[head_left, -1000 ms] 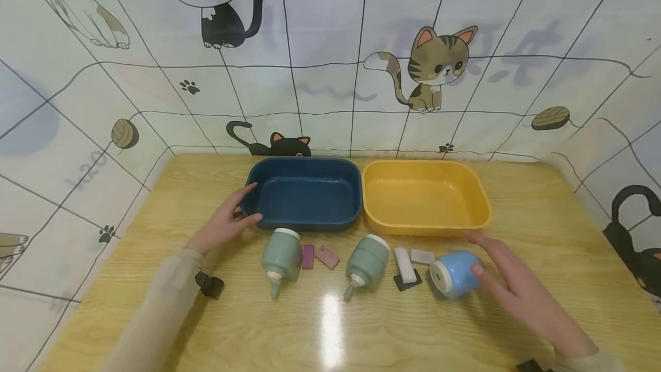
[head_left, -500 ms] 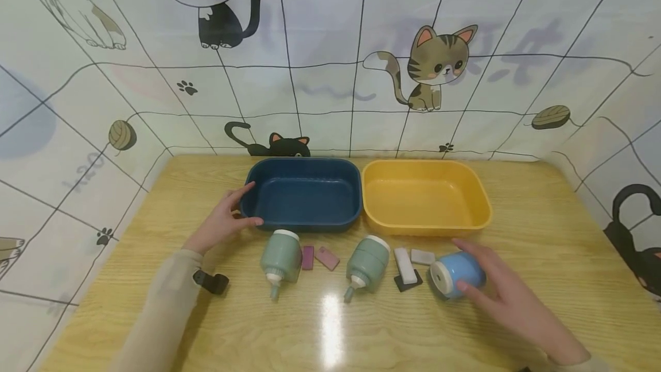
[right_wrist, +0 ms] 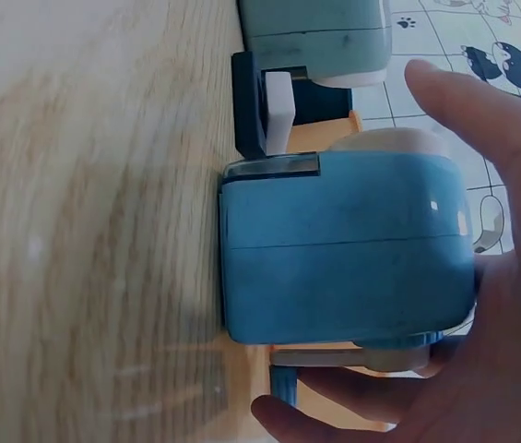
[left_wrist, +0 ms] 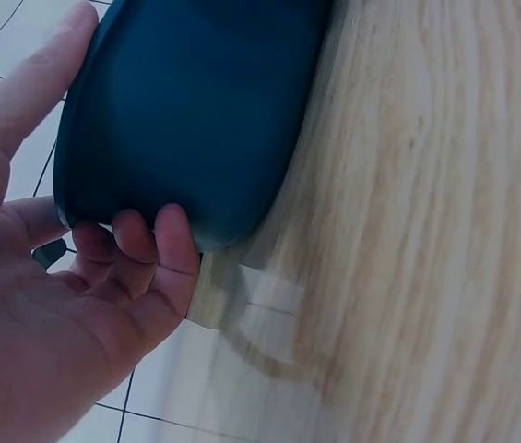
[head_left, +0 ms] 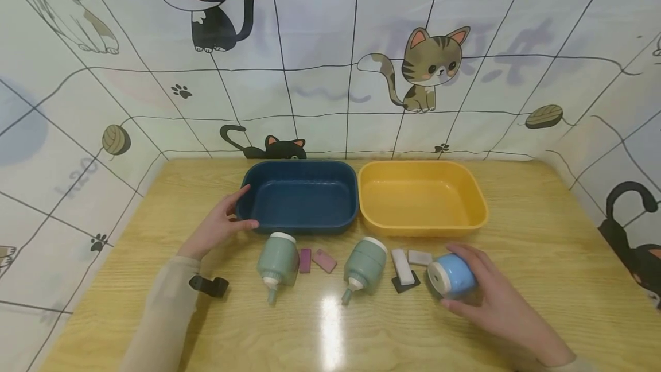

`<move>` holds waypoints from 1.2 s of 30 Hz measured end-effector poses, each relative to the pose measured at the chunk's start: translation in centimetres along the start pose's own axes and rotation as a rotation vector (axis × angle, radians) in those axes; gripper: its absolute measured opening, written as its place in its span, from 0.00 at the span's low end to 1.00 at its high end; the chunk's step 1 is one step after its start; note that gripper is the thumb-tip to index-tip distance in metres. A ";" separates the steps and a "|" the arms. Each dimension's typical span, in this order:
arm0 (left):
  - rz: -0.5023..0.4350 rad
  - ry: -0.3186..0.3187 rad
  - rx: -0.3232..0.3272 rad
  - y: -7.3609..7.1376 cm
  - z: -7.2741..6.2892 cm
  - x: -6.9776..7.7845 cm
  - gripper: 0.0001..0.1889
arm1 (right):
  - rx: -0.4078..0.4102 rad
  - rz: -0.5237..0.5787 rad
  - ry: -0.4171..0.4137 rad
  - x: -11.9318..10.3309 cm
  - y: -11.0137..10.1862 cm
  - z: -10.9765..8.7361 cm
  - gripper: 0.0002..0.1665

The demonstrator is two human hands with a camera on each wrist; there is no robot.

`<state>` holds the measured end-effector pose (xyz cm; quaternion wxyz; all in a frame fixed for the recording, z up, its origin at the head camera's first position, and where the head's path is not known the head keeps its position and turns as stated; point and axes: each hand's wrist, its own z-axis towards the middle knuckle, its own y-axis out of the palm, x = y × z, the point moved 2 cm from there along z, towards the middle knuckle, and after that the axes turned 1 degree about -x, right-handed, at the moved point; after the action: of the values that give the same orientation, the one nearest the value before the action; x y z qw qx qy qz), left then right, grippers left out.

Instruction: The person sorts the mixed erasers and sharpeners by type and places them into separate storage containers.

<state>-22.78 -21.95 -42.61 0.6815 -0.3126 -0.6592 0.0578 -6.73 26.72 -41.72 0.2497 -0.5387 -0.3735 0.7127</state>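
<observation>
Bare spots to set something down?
Bare: the near part of the table, between left sleeve and right hand; table right of the yellow tray; inside that tray and the blue tray.
Crowded: the row before the trays: left green bottle, purple block, pink block, right green bottle, white blocks, blue container by that hand.

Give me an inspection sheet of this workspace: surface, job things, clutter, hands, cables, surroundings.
Surface: pale wooden table, with a glare streak.
Job things: dark blue tray left of yellow tray; light blue gadget before the yellow tray.
Clutter: two green gadgets, purple block, pink block, two white blocks, dark piece.
Left hand: grips dark blue tray's left end.
Right hand: curved around light blue gadget; contact unclear.
Cables: nothing seen.
Surroundings: wall printed with cartoon cats.
</observation>
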 end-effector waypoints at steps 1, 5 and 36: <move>-0.001 -0.003 0.002 0.0 0.0 -0.1 0.46 | 0.008 0.003 -0.005 0.0 0.1 0.1 0.53; -0.003 -0.012 0.003 -0.1 0.1 -0.8 0.47 | 0.054 0.016 -0.014 0.0 0.4 0.3 0.50; 0.046 0.014 -0.021 -0.4 0.3 -0.6 0.48 | 0.116 0.065 0.014 0.3 0.2 1.4 0.46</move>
<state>-23.27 -22.46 -42.91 0.6814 -0.3350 -0.6475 0.0644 -8.10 26.44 -41.85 0.2598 -0.5401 -0.3122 0.7371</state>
